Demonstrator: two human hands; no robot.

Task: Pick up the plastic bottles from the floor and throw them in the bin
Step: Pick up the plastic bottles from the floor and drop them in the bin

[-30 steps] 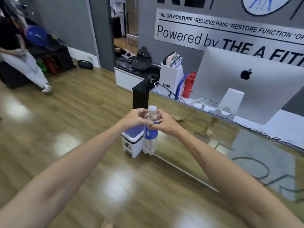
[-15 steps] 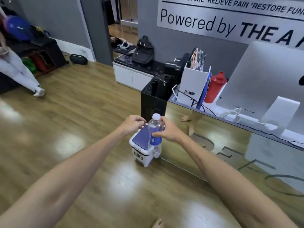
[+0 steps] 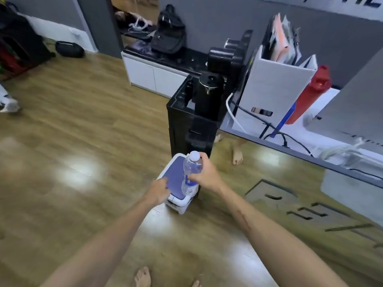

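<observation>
A clear plastic bottle point(image 3: 191, 168) with a white cap and blue label stands upright in my right hand point(image 3: 205, 175), which grips it around the middle. It hangs over the small white bin point(image 3: 180, 206) with a purple lid point(image 3: 176, 175) on the wooden floor. My left hand point(image 3: 159, 190) rests with curled fingers on the lid's near left edge; whether it grips the lid I cannot tell. The bin's lid looks closed.
A black water dispenser point(image 3: 192, 121) with a kettle stands right behind the bin. A mirrored reception counter point(image 3: 310, 154) runs to the right, holding a white file box, a red bottle and cables. A low white cabinet point(image 3: 149, 73) sits at the back. My bare feet point(image 3: 143, 276) are below.
The view has tilted down and come closer to the bin. My left hand let go of the bottle and dropped to the bin's lid; my right hand lowered the bottle over it.
</observation>
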